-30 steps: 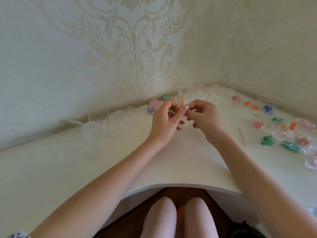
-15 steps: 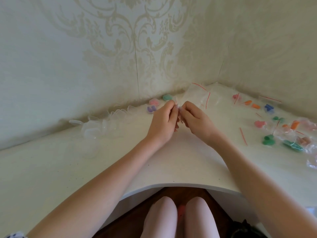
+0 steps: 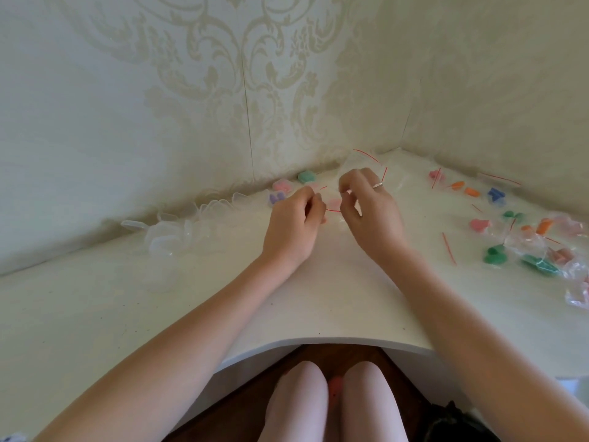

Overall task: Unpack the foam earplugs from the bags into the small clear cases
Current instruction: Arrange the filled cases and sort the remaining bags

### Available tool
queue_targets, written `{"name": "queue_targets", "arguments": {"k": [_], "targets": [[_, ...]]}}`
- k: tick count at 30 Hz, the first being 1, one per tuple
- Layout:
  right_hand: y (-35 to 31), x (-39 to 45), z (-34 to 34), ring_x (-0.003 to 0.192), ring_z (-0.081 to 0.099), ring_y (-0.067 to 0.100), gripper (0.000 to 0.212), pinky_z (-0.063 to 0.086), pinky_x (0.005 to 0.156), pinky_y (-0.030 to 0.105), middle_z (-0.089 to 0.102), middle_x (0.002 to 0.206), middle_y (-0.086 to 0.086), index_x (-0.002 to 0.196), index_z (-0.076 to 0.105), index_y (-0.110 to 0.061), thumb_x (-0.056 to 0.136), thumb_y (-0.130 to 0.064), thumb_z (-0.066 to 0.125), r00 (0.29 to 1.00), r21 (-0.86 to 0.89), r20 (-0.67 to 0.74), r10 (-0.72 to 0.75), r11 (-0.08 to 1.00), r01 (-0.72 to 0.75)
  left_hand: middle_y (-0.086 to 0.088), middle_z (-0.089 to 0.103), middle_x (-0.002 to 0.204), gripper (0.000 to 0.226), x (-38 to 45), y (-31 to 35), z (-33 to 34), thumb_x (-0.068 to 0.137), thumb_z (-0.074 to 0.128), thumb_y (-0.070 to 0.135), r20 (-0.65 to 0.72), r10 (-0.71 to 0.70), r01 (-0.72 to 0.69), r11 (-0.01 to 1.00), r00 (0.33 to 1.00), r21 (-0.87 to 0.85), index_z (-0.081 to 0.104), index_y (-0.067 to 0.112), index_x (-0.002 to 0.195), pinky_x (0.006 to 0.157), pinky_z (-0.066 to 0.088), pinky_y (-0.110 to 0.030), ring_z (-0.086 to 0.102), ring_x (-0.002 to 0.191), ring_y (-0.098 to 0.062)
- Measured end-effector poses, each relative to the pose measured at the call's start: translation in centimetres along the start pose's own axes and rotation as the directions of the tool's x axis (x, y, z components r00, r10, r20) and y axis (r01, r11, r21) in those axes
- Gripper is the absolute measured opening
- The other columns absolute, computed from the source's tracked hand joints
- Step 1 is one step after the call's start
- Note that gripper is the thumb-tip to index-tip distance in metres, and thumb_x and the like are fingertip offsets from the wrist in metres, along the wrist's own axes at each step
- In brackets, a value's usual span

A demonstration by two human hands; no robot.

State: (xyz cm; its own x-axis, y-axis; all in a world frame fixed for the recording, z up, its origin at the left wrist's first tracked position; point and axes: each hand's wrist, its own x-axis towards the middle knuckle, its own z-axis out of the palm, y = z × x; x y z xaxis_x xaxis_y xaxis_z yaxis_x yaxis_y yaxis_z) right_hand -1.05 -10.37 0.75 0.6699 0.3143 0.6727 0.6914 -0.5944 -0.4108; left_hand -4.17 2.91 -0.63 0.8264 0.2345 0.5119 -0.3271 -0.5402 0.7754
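We pinch the thin, slippery bag (image 3: 333, 202) near the tabletop's (image 3: 223, 298) back corner, left hand (image 3: 294, 224) and right hand (image 3: 369, 208) gripping its mouth edges; the earplugs look soft and light

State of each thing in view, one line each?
Left hand: pinching the bag's edge.
Right hand: pinching the bag's other edge.
Bag: held between the hands, mouth pulled apart.
Empty cases: piled, open.
Filled cases: holding earplugs.
Bagged earplugs: still packed.

Cream damask wallpaper (image 3: 223, 74) is meeting in a corner beyond the hands; soft light is washing the white surface (image 3: 95, 314).
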Motion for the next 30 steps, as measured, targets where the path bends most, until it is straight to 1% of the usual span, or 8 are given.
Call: {"name": "queue_targets", "arguments": {"k": [4, 7, 9, 13, 17, 23, 27, 30], "targets": [[-0.4, 0.2, 0.3, 0.104, 0.054, 0.029, 0.030, 0.045, 0.055, 0.034, 0.051, 0.133, 0.002, 0.108, 0.066, -0.020, 0.089, -0.009, 0.047, 0.993, -0.272, 0.118, -0.028, 0.960, 0.060, 0.002, 0.046, 0.050, 0.028, -0.1, 0.1, 0.0, 0.094, 0.044, 0.025, -0.021, 0.142, -0.140, 0.988, 0.990, 0.060, 0.044, 0.016, 0.068, 0.046, 0.039, -0.036, 0.049, 0.046, -0.024], [-0.3, 0.3, 0.6, 0.116, 0.049, 0.028, 0.047, 0.040, 0.064, 0.033, 0.037, 0.146, -0.003, 0.141, 0.040, -0.027, 0.097, -0.013, 0.039, 0.956, -0.340, 0.253, 0.148, 0.939, -0.056, 0.009, 0.038, 0.050, 0.037, -0.4, 0.5, 0.1, 0.092, 0.037, 0.040, 0.014, 0.251, -0.248, 0.947, 0.968, 0.201, 0.053, 0.010, 0.078, 0.046, 0.034, -0.030, 0.040, 0.044, -0.015], [0.1, 0.4, 0.9, 0.109, 0.053, 0.029, 0.058, 0.039, 0.069, 0.032, 0.042, 0.144, -0.003, 0.147, 0.028, -0.029, 0.095, -0.007, 0.037, 0.953, -0.218, 0.244, 0.180, 0.968, -0.128, 0.006, 0.046, 0.053, 0.037, -0.4, 0.6, 0.1, 0.094, 0.038, 0.042, -0.015, 0.215, -0.211, 0.967, 0.976, 0.142, 0.053, 0.011, 0.081, 0.045, 0.041, -0.032, 0.047, 0.046, -0.016], [0.7, 0.5, 0.8, 0.091, 0.060, 0.020, 0.050, 0.043, 0.074, 0.030, 0.054, 0.129, -0.018, 0.113, 0.057, -0.034, 0.087, 0.002, 0.034, 0.968, 0.297, 0.134, 0.212, 0.923, -0.244, -0.005, 0.058, 0.080, 0.011, 0.6, 0.8, -0.4, 0.097, 0.051, 0.025, -0.116, -0.146, 0.115, 0.963, 0.982, -0.243, 0.048, 0.014, 0.094, 0.037, 0.044, -0.024, 0.060, 0.055, -0.015], [0.7, 0.7, 0.4, 0.085, 0.060, 0.004, 0.068, 0.048, 0.087, 0.029, 0.062, 0.112, -0.018, 0.121, 0.050, -0.051, 0.088, 0.008, 0.041, 0.938, 0.437, 0.237, 0.254, 0.834, -0.337, -0.001, 0.067, 0.088, 0.015, 1.7, 0.3, -0.7, 0.096, 0.054, 0.015, 0.116, -0.370, 0.349, 0.658, 0.922, -0.668, 0.053, 0.009, 0.110, 0.061, 0.057, -0.028, 0.067, 0.075, -0.018], [0.5, 0.5, 0.4, 0.090, 0.061, 0.009, 0.055, 0.044, 0.082, 0.024, 0.064, 0.100, -0.025, 0.111, 0.057, -0.052, 0.090, -0.003, 0.039, 0.910, 0.427, 0.307, 0.278, 0.815, -0.393, -0.005, 0.069, 0.076, 0.011, 1.9, -0.1, -1.2, 0.090, 0.059, 0.000, 0.122, -0.360, 0.348, 0.676, 0.925, -0.649, 0.060, 0.008, 0.083, 0.065, 0.056, -0.021, 0.068, 0.065, -0.009], [0.0, 0.7, 0.0, 0.079, 0.062, 0.008, 0.028, 0.042, 0.069, 0.022, 0.068, 0.099, -0.010, 0.098, 0.064, -0.031, 0.097, -0.018, 0.040, 0.878, 0.495, 0.352, 0.323, 0.733, -0.468, -0.011, 0.065, 0.082, 0.011, 1.9, -0.3, -1.0, 0.088, 0.062, 0.000, 0.146, -0.312, 0.340, 0.777, 0.939, -0.530, 0.059, 0.009, 0.081, 0.064, 0.057, -0.023, 0.069, 0.064, -0.009], [0.3, 1.0, -0.3, 0.076, 0.062, 0.010, 0.036, 0.042, 0.069, 0.030, 0.071, 0.095, -0.002, 0.103, 0.065, -0.010, 0.096, -0.016, 0.030, 0.838, 0.491, 0.390, 0.382, 0.684, -0.540, -0.013, 0.065, 0.086, 0.014, 1.8, -0.4, -0.8, 0.089, 0.061, 0.000, 0.129, -0.270, 0.298, 0.830, 0.954, -0.471, 0.058, 0.010, 0.080, 0.063, 0.056, -0.024, 0.070, 0.066, -0.014]]}}
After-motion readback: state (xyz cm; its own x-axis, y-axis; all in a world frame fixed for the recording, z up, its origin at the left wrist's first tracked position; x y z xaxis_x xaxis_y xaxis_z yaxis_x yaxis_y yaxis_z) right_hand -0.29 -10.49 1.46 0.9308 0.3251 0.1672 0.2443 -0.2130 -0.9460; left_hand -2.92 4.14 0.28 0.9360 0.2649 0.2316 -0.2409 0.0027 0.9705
